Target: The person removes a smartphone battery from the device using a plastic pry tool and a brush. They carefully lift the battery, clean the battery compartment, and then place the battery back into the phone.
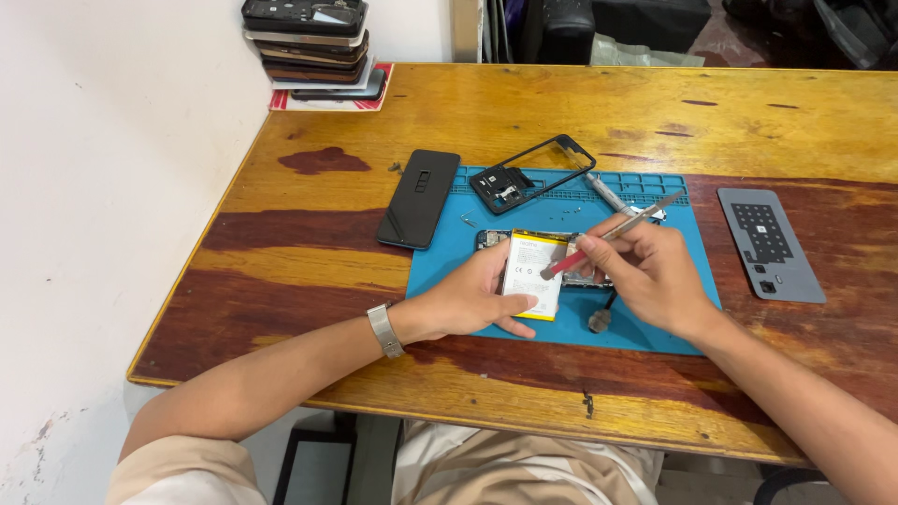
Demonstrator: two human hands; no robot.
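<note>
An opened phone (pixel 496 239) lies on a blue work mat (pixel 449 262), with a white and yellow battery (pixel 531 271) raised on it. My left hand (pixel 468 297) holds the battery by its left edge and lower corner, thumb under it. My right hand (pixel 650 271) grips a red-handled screwdriver (pixel 566 264) together with metal tweezers (pixel 645 211). The screwdriver's tip rests at the battery's right edge. A metal watch sits on my left wrist.
A black phone back cover (pixel 419 197) lies left of the mat, a black phone frame (pixel 533 173) on the mat's top. A grey panel (pixel 769 243) sits at right. Stacked phones (pixel 313 47) stand at the wooden table's far left corner, against the white wall.
</note>
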